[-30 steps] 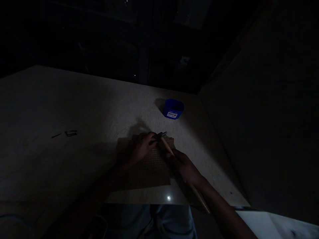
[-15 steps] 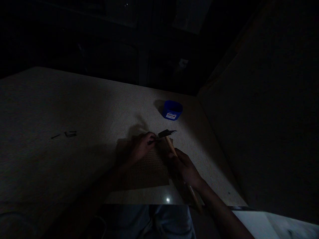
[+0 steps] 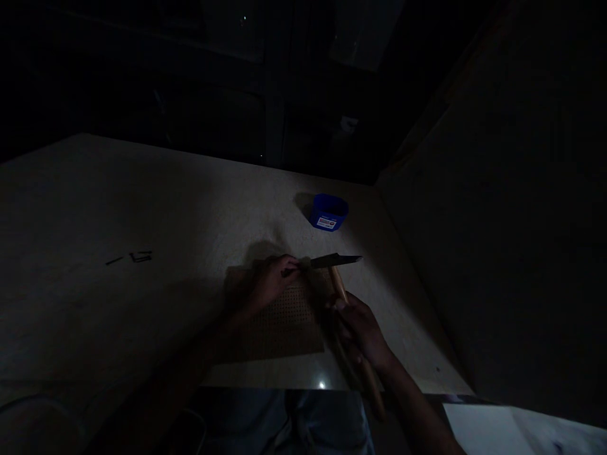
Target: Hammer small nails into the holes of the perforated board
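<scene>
My right hand point(image 3: 363, 328) is wrapped round the wooden handle of a hammer point(image 3: 337, 283). The hammer's dark head lies crosswise, just right of my left fingertips. My left hand point(image 3: 279, 276) is closed in a pinch over the far part of a brown board point(image 3: 289, 338) with rows of small holes. Whatever sits between those fingertips is lost in the dark. The board lies flat on the table in front of me, partly covered by my left forearm and shadow.
A blue plastic tub point(image 3: 329, 213) with a white label stands beyond the board. Several dark nails point(image 3: 140, 256) lie on the pale table point(image 3: 190, 208) to the left. A dark wall point(image 3: 497, 240) rises along the right side. The room is very dim.
The hammer head has moved right and appears larger, as if lifted. My right hand has shifted right and slightly nearer with it. My left hand stays pinched at the board.
</scene>
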The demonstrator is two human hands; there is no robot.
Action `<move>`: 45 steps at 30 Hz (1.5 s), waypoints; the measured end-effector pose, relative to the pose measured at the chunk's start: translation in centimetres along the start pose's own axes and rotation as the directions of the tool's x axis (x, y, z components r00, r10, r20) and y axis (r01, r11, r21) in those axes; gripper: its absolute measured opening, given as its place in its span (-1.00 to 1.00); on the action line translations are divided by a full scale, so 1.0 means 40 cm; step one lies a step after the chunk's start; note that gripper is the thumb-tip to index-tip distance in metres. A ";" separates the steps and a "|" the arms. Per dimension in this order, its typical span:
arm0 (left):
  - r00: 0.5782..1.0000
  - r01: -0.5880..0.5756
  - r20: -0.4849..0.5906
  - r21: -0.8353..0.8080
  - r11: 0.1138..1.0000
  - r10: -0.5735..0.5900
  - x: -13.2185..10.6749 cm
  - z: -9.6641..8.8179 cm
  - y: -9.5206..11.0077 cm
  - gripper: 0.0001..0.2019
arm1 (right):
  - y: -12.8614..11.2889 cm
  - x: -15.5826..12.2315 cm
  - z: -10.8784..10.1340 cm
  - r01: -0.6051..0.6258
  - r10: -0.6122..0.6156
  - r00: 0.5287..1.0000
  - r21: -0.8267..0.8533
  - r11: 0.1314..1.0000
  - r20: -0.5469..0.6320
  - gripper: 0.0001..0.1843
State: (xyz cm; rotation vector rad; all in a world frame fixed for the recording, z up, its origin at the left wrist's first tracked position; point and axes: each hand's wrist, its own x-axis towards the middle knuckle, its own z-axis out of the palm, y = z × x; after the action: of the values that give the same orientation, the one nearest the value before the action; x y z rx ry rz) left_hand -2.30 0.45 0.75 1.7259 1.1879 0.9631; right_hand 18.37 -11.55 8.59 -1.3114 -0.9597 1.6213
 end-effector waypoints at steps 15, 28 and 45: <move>0.992 -0.108 0.084 0.160 0.981 0.096 0.015 -0.005 0.001 -0.67 | 0.111 0.068 -0.040 -0.007 0.003 1.000 0.352 0.936 0.012 -0.49; 0.996 -0.094 0.018 0.265 0.960 0.093 0.030 -0.003 0.010 -0.86 | 0.109 0.072 -0.030 -0.074 0.059 0.996 0.279 0.957 0.060 -0.43; 0.922 -0.084 -0.322 0.372 0.924 0.214 -0.130 -0.227 0.037 -0.65 | 0.144 0.060 -0.058 0.024 -0.143 0.965 0.471 0.882 0.220 -0.53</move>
State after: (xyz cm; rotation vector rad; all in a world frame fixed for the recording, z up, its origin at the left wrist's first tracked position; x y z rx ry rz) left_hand -11.40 -3.06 4.81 2.0036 1.5553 1.2589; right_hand 19.59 -11.34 2.06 -0.7395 -0.6929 1.8333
